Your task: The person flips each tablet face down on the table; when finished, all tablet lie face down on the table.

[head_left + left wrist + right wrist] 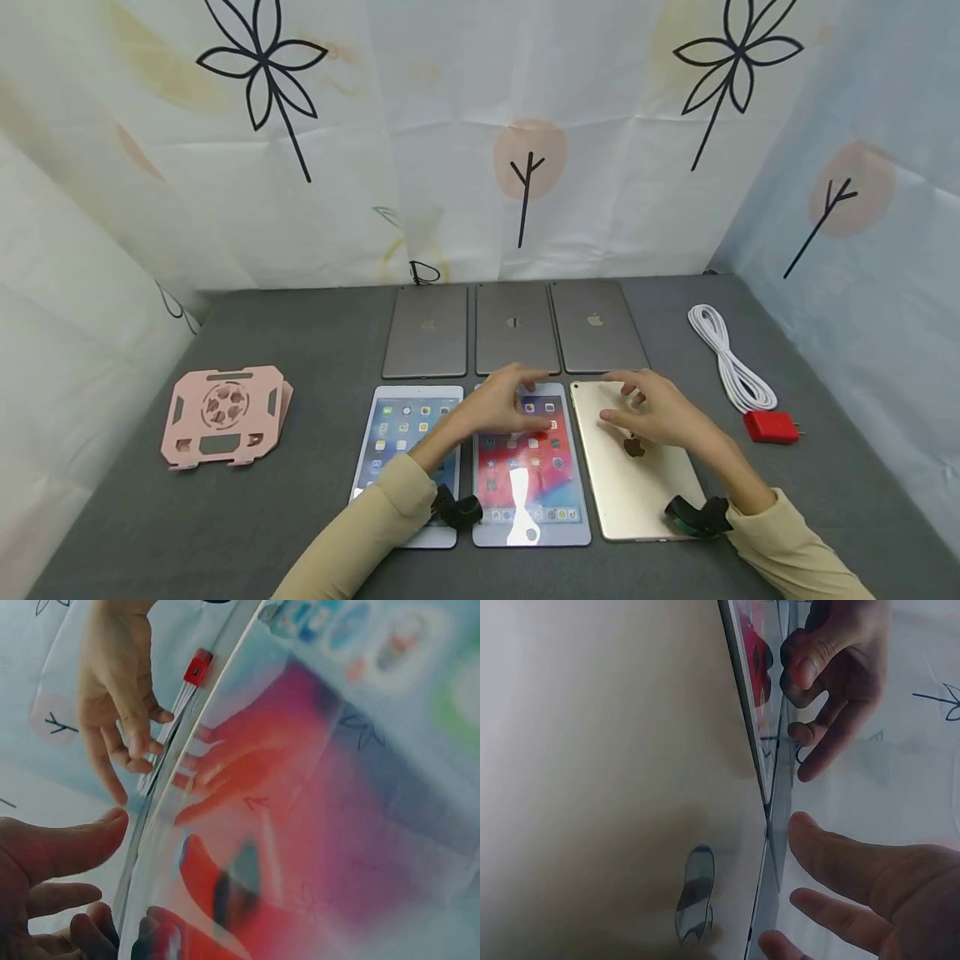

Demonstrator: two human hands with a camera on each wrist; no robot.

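Note:
My left hand [504, 404] hovers over the upper part of a tablet [498, 475] whose lit screen is pink and blue. Its fingers are spread, loosely bent and hold nothing. Over the upper end of a gold tablet [630, 500], lying back up with its logo showing, is my right hand [651, 408]. Thumb and fingers stand apart there too, with nothing between them. In the right wrist view the right hand [877, 885] is just past the edge of the gold tablet [615, 765]. A second lit tablet [397, 425] lies at the left, partly hidden by my left forearm.
Behind them, three grey tablets [429, 333] lie back up in a row. A pink stand with cut-outs [225, 412] is at the left. To the right are a coiled white cable [731, 358] and a red charger plug [772, 427]. Patterned cloth [450, 167] hangs around the table.

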